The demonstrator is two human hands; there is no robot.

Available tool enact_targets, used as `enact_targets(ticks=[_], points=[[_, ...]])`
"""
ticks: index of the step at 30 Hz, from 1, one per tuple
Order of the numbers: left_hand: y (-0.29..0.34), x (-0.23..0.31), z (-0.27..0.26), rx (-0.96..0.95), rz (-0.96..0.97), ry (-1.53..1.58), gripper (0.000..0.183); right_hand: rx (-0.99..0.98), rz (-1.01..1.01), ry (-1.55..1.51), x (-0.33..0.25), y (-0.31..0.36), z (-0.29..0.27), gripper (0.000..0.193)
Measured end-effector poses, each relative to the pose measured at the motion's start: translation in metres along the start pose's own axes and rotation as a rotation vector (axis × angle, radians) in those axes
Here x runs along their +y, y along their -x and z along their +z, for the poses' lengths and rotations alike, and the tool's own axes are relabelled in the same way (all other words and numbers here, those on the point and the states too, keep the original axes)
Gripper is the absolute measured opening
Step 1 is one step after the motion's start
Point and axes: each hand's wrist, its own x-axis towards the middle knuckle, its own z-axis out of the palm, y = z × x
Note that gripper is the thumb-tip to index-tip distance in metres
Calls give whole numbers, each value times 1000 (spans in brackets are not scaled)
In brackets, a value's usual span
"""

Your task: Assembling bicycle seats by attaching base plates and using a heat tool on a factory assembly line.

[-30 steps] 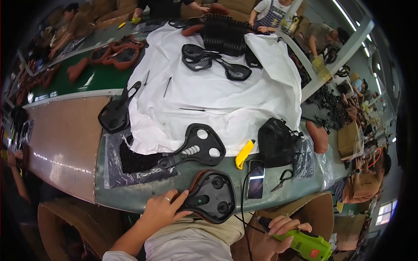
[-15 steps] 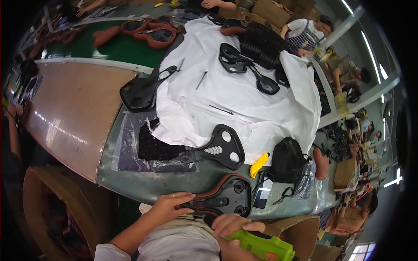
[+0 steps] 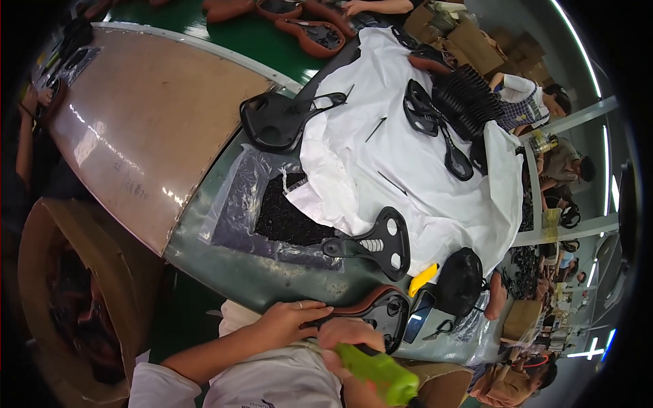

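A cardboard box (image 3: 126,262) at near left holds smooth reddish-brown pieces (image 3: 92,313); right of it lies a crinkled clear plastic bag (image 3: 230,211). At the near table (image 3: 265,275) edge, the left hand (image 3: 289,321) grasps a black-bottomed saddle (image 3: 392,314) by its narrow nose, while the right hand (image 3: 348,334) clasps a rounded green power tool (image 3: 381,375)

A yellow cutter (image 3: 423,279), a phone (image 3: 419,317) and scissors (image 3: 439,330) lie near a black bag (image 3: 458,282).

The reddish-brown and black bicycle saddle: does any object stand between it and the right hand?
Nothing visible does: the right hand, holding the lime-green power tool, overlaps the near side of the saddle in view. Whether they touch is hidden.
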Motion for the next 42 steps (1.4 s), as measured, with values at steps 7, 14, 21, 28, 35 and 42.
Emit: enact_targets(ticks=[7,14,21,28,35,42], points=[[2,3,5,12,-95,23,77,67,96,39,9,30,2,45],[2,3,1,-46,-32,-151,67,203,302,-64,-34,7,17,21],[-2,33,-78,-63,-37,-327,60,394,-359,49,-92,14,-20,50],[-47,43,-97,-93,-70,-263,43,532,-106,182,-13,64,-87,53],[-119,11,-94,289,41,-1006,11,368,-198,207,-10,71,-90,54],[-125,3,-92,281,41,-1002,10,322,-208,255,-15,67,-91,55]])
